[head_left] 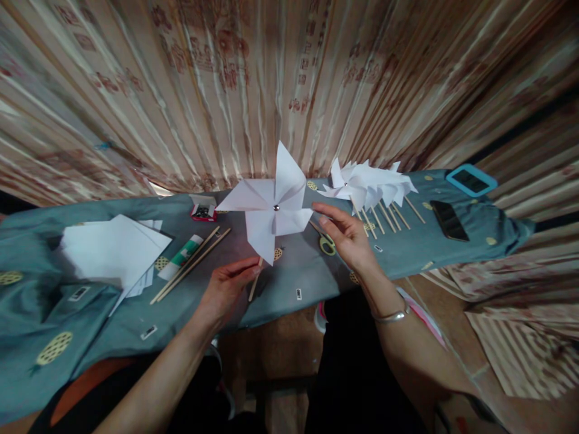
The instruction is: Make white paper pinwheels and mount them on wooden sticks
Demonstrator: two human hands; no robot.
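Upright, a white folded-paper pinwheel has its wooden stick pinched by the left hand; the right hand, fingers spread, touches its blade. No writing is legible.

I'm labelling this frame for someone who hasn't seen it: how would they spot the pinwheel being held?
Start at the grey-blue cloth covering the table and look to its middle, where the left hand pinches a wooden stick. On that stick is the white paper pinwheel, the right hand at its blade. Unlike the finished pinwheels lying piled to the right, it stands alone, upright, showing a silver centre pin.
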